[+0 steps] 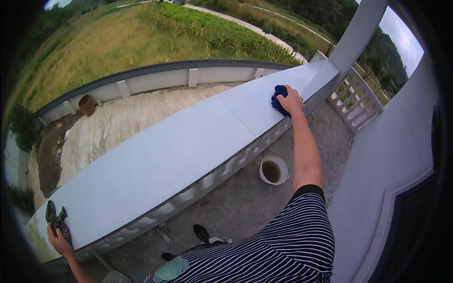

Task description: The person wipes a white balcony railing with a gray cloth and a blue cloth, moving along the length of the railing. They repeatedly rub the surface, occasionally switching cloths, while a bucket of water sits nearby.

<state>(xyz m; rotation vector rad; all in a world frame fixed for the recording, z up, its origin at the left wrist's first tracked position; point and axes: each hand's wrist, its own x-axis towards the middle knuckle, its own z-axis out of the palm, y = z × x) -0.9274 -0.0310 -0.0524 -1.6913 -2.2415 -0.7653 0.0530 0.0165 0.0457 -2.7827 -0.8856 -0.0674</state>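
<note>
My right hand [293, 100] grips a bunched dark blue cloth [279, 99] and presses it on the white slab [170, 148] that caps a low wall, towards the slab's far right end. At the lower left, my left hand [60, 241] is closed on a crumpled dark grey-green rag [58, 220]. That rag rests on the slab's near left end, where the surface has a yellowish-brown stain [39, 233]. A thin seam [236, 115] crosses the slab between the two hands, nearer the right one.
A white bucket [263, 169] of murky brown water stands on the rough concrete floor [244, 205] below my right arm. A pillar [357, 32] rises at the slab's far end, beside a balustrade [357, 100]. Beyond the slab's outer edge lies a lower yard [116, 131].
</note>
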